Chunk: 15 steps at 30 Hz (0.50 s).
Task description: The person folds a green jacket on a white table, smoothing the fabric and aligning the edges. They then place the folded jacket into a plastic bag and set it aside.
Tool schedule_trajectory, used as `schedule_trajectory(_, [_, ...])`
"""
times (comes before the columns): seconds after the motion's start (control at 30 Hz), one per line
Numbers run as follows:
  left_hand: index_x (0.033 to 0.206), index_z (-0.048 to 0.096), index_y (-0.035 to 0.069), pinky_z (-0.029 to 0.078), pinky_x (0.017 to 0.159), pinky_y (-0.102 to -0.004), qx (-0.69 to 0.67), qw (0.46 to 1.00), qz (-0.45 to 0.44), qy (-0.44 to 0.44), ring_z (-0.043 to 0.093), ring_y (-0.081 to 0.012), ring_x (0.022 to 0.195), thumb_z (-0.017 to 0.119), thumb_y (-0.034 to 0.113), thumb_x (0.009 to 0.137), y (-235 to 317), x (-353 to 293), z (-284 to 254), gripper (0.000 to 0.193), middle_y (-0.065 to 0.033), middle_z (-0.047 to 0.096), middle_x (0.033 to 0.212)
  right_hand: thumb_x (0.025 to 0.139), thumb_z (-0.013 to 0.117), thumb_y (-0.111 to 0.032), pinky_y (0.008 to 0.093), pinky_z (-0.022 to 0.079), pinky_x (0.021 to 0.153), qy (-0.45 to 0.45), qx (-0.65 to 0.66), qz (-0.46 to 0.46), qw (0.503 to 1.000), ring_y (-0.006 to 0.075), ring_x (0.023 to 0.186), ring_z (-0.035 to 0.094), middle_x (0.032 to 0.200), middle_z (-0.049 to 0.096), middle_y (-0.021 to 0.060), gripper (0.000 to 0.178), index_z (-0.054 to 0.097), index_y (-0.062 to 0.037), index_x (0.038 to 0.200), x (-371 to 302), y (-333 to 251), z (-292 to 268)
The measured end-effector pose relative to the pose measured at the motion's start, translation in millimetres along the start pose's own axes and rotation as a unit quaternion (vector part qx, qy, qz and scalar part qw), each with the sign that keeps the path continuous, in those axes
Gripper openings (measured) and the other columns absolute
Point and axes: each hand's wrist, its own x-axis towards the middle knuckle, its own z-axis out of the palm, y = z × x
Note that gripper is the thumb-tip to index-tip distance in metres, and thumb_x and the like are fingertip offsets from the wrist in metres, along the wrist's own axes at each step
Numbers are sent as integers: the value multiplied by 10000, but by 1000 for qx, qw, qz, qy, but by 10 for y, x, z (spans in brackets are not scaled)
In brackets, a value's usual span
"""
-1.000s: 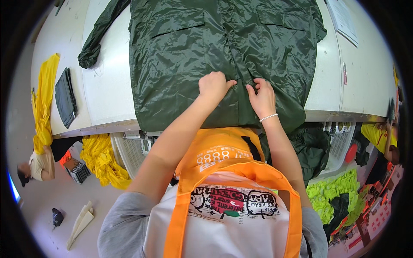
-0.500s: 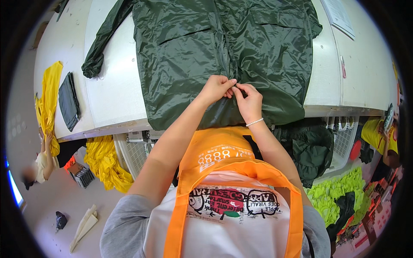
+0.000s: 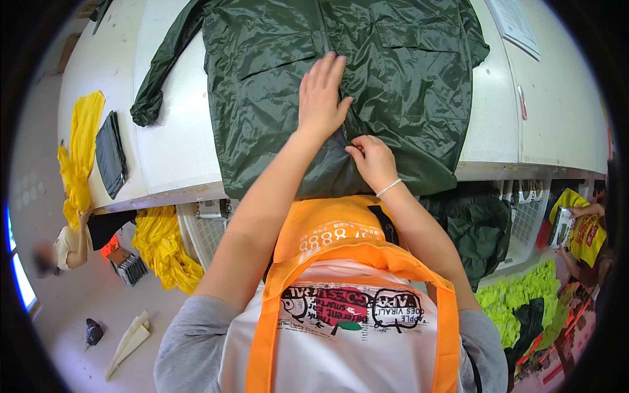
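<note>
A shiny dark green rain jacket (image 3: pixel 406 85) lies spread on the white table, its front opening running down the middle and a pocket flap on each side. My left hand (image 3: pixel 320 98) rests on the jacket beside that opening, palm down, fingers stretched out and thumb apart. Lower down, my right hand (image 3: pixel 373 160) pinches the edge of the jacket's front opening between thumb and fingertips. A jacket sleeve (image 3: pixel 154 85) reaches out to the left over the table.
Folded dark cloth (image 3: pixel 111 157) and a yellow garment (image 3: pixel 85 144) lie at the table's left. Below the edge are white baskets (image 3: pixel 196 229), yellow cloth (image 3: pixel 160 249) and green cloth (image 3: pixel 472 229). Other people work at both sides. A paper sheet (image 3: pixel 514 26) lies far right.
My left hand has let go of the front edge, opened and moved up the jacket. My right hand has shifted slightly down and left. The jacket's front lies flatter.
</note>
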Motion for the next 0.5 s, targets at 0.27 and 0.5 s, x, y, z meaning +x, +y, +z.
schedule_trajectory(0.27, [1484,194,172,103,1121,-551,53,973,-43,-220,150,-261,1421,758,592,591,-568,-115,91,1137,-18,216,1533,804,638,-477,491,179,1111,-53,-285,31,956,342,1399,168,1526,204,97,790,300,-174,1450,-251,698,-800])
schedule_trajectory(0.5, [1492,87,108,59,1129,-533,24,976,-78,-203,126,-263,1427,805,584,524,-448,-156,131,1295,-72,224,1525,853,642,-287,386,441,908,39,-72,35,996,305,1034,571,1085,632,143,322,647,-44,1063,-17,1280,-1423])
